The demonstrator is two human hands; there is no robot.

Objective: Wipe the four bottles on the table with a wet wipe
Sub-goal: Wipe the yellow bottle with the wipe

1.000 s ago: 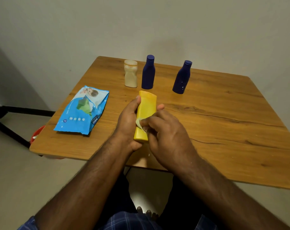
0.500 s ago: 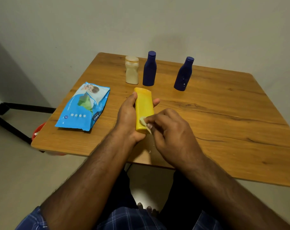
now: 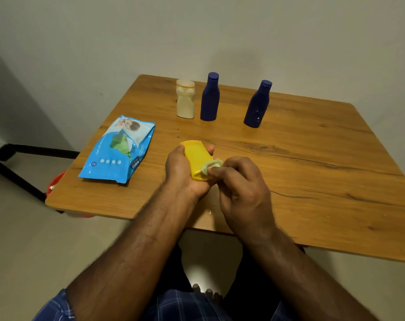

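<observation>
My left hand grips a yellow bottle just above the wooden table, near its front edge. My right hand pinches a crumpled wet wipe against the bottle's lower right side. At the back of the table stand a cream bottle, a dark blue bottle beside it, and a second dark blue bottle further right. The lower end of the yellow bottle is hidden in my palm.
A blue pack of wet wipes lies on the table's left side. A red bin shows under the left edge. A black frame runs along the floor at left. A wall stands behind the table.
The yellow bottle has tipped lower and its far end now points further away. My right hand with the wipe has slid to the bottle's lower right side.
</observation>
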